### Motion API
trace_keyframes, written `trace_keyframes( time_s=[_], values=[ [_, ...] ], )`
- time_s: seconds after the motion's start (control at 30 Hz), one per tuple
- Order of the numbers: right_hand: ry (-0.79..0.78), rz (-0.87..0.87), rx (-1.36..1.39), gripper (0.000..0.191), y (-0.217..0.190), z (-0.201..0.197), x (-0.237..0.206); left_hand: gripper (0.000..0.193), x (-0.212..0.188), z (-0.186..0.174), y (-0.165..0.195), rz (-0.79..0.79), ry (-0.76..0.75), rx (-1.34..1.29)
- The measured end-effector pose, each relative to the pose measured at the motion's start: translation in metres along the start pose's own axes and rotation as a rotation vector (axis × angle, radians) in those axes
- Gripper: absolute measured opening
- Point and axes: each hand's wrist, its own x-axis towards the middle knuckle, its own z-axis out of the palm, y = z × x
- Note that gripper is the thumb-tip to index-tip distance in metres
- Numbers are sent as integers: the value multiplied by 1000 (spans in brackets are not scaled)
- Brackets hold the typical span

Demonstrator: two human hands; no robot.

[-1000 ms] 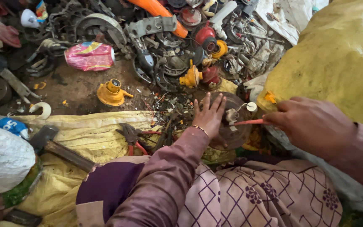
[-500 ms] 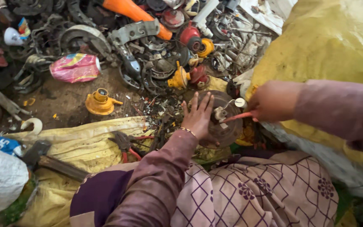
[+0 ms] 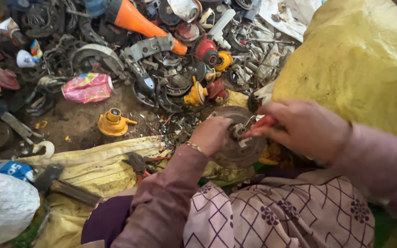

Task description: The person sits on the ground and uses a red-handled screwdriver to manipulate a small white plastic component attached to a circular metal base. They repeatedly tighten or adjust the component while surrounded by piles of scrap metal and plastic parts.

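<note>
A round, dirty grey metal disc part [image 3: 240, 154] rests at my knees on the patterned cloth. My left hand [image 3: 213, 134] grips its left rim, fingers curled over the edge, a thin bangle at the wrist. My right hand [image 3: 302, 129] comes from the right and holds a red-handled tool [image 3: 259, 126], its tip at the small white and metal piece in the disc's centre [image 3: 240, 131]. Both arms wear mauve sleeves.
A heap of scrap parts fills the ground ahead: a yellow plastic part [image 3: 112, 123], an orange cone-shaped piece [image 3: 136, 20], a pink wrapper [image 3: 87, 87]. Pliers [image 3: 138, 164] and a hammer [image 3: 67, 186] lie on yellow sacking at left. A bulging yellow sack [image 3: 359, 59] stands at right.
My left hand went from spread flat on the disc to curled around its rim. My right hand moved in closer over the disc's centre with the red tool. The view shifted slightly.
</note>
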Motion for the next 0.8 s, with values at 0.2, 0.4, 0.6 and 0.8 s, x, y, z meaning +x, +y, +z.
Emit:
trace_keyframes(
  time_s=[0.2,0.4,0.6,0.8],
  values=[
    [227,-123,26,18,-8,20,-28,44,-8,-23,36,408,144,-624],
    [579,-195,270,50,-13,46,-47,19,-10,-22,50,129,160,-606],
    [770,192,841,55,10,126,-50,14,-12,-1,69,206,267,-508],
    [796,-69,634,55,38,172,-32,29,-19,3,66,381,271,-451]
  ],
)
